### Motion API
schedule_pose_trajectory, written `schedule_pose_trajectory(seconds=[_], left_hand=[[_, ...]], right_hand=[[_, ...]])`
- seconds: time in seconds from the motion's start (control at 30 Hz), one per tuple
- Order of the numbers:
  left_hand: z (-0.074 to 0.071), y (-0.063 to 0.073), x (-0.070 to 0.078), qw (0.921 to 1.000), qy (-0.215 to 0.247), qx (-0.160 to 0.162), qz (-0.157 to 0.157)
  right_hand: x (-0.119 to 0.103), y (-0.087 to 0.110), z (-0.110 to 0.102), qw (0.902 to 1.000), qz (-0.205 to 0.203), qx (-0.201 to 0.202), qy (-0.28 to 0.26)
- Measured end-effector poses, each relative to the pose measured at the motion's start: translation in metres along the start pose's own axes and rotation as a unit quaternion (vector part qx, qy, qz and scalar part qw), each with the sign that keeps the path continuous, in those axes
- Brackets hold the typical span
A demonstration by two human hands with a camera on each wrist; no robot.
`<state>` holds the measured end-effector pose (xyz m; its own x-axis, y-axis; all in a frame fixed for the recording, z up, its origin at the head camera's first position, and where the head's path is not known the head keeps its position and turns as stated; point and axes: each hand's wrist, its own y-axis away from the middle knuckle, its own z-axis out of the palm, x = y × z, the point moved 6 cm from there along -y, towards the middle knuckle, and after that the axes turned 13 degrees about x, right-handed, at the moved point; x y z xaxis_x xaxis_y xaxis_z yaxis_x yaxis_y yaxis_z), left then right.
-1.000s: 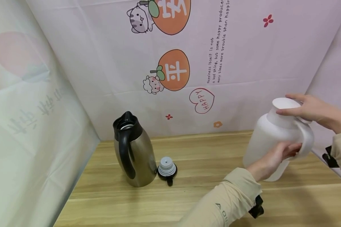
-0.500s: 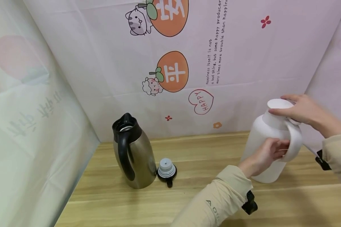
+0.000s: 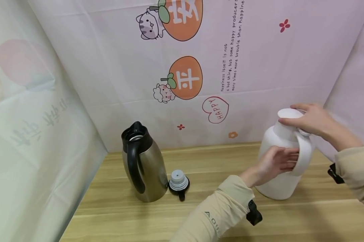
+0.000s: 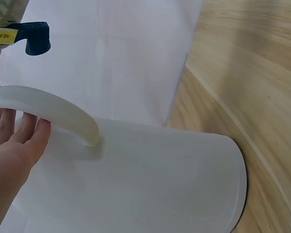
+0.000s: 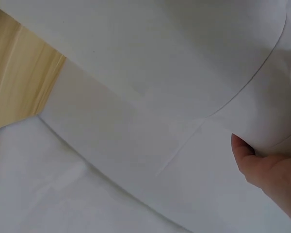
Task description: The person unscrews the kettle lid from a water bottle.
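Observation:
On the right of the head view stands a white vacuum jug [image 3: 277,185] with a pale slanted top and a loop handle [image 3: 304,153]. My right hand [image 3: 316,122] grips its neck just below the top, thumb on the near side; the right wrist view shows a curled finger [image 5: 245,155] against the neck. Inside the loop, my left hand [image 3: 273,164] reaches with fairly straight fingers. Its fingertips meet the handle's inner side in the left wrist view, and the palm lies beside the jug's body.
A steel vacuum jug [image 3: 150,171] with a black handle stands uncapped on the left of the wooden table [image 3: 212,215]. Beside its base, a grey and black stopper [image 3: 178,181] lies upside down. Printed cloth [image 3: 260,67] hangs behind and at both sides.
The white jug has shifted left and slightly nearer, with both hands following. My left fingers have straightened within the handle. The steel jug and stopper stay in place.

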<state>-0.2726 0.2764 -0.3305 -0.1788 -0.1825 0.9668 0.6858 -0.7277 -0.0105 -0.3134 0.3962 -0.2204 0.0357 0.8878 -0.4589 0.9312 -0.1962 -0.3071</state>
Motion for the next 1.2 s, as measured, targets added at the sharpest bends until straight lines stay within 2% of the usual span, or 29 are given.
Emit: schedule_pose_trajectory(seconds=[0.23,0.53,0.8,1.2], left_hand=[[-0.020,0.014,0.006,0.9999,-0.016,-0.003,-0.002],[-0.051,0.043,0.019,0.9981,-0.056,-0.023,0.009],[-0.077,0.066,0.028,0.9974,-0.071,-0.012,0.000],[-0.109,0.097,0.039,0.9962,-0.086,-0.009,0.003]], right_hand=[[-0.025,0.001,0.014,0.9998,-0.009,-0.008,-0.015],[-0.062,0.005,0.034,0.9993,-0.030,0.001,-0.021],[-0.100,0.011,0.049,0.9975,-0.057,0.004,-0.041],[-0.143,0.020,0.071,0.9952,-0.061,0.005,-0.076]])
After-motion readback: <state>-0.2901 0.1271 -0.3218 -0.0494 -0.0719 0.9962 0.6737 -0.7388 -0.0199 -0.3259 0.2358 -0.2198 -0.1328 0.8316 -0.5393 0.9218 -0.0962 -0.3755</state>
